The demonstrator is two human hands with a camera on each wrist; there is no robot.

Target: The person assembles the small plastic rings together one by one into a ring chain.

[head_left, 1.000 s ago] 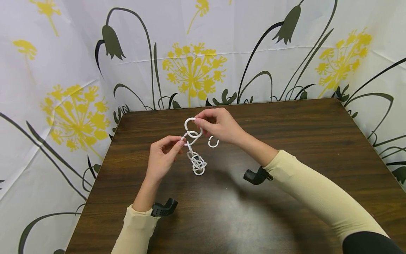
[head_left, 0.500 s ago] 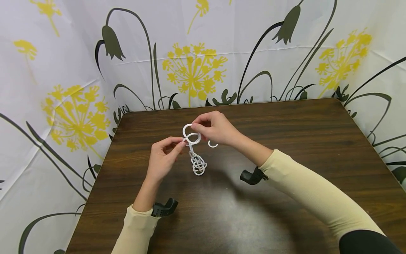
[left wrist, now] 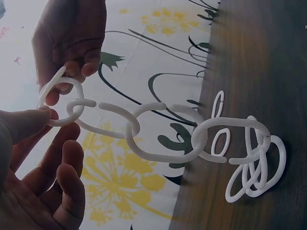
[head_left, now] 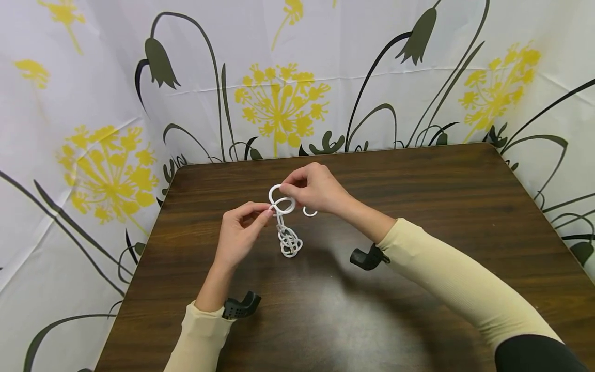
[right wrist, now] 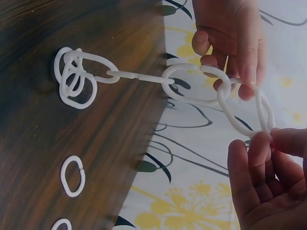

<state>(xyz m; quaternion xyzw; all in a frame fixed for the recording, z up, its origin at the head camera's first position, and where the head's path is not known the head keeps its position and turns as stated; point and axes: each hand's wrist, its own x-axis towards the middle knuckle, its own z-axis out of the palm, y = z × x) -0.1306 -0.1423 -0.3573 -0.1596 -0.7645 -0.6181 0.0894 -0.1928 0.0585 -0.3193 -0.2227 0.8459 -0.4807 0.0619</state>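
White plastic chain links hang joined in a chain (left wrist: 165, 158), its lower end heaped in a small pile (head_left: 290, 245) on the brown table. At the upper end, my left hand (head_left: 238, 230) pinches the chain's end link (left wrist: 78, 88) between thumb and index finger. My right hand (head_left: 317, 189) is just to the right and slightly higher, holding another white link (left wrist: 52, 81) by thumb and fingertips. The two links overlap and cross in both wrist views; I cannot tell whether they are hooked together. The right fingers partly cover the upper link.
Below the right hand lies a loose C-shaped link (head_left: 310, 215). The right wrist view shows one loose link (right wrist: 63, 177) and part of a second (right wrist: 62, 221) on the table (head_left: 418, 206). A floral curtain (head_left: 344, 62) hangs behind the table's back edge.
My right hand has moved slightly left and down, bringing its link closer over the one in my left hand. The left hand and the pile stay nearly still.
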